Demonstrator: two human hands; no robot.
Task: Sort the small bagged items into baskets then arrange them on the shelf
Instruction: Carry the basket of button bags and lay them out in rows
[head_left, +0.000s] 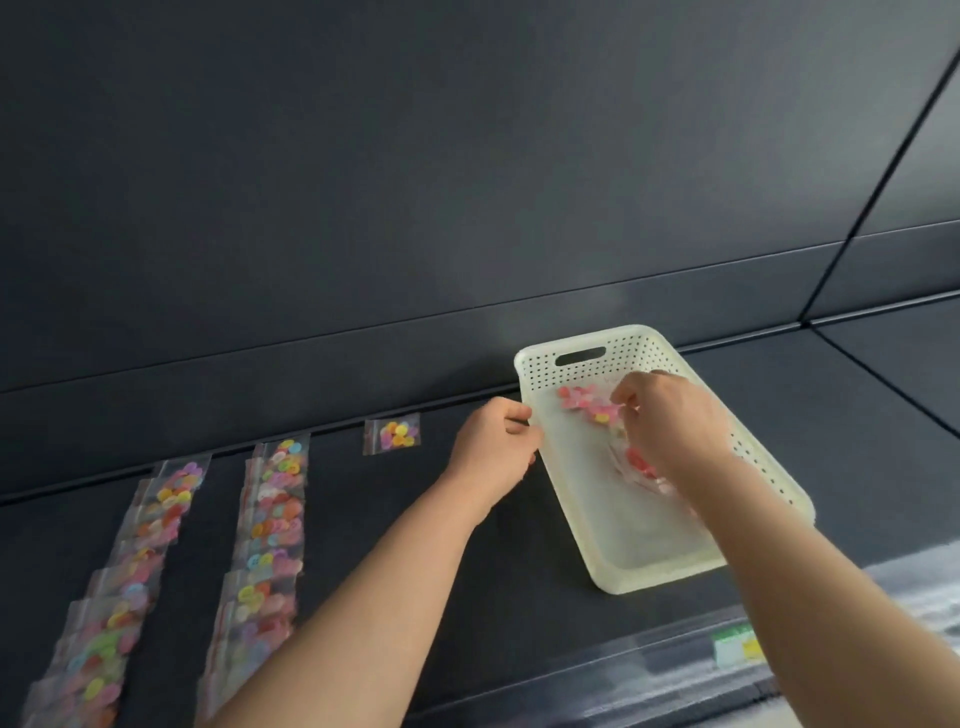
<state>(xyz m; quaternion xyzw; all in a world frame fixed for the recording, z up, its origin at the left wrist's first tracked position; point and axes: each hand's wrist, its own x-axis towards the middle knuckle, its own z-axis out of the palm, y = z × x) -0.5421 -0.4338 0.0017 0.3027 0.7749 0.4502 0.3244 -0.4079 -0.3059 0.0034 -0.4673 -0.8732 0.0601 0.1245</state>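
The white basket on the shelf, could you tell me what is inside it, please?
Inside the white basket lie clear bags of coloured buttons. The right hand reaches in and covers some, so their count is unclear.

On the shelf (467, 597), two rows of bags (218, 571) lie at left, a single bag (391, 436) behind them toward the middle, and the basket (639, 561) at right holds more bags (587, 402).

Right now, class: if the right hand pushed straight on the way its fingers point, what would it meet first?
The right hand points into the white basket. It would probably meet the small bag of buttons at its fingertips first, then the basket's perforated far wall; depth is unclear.
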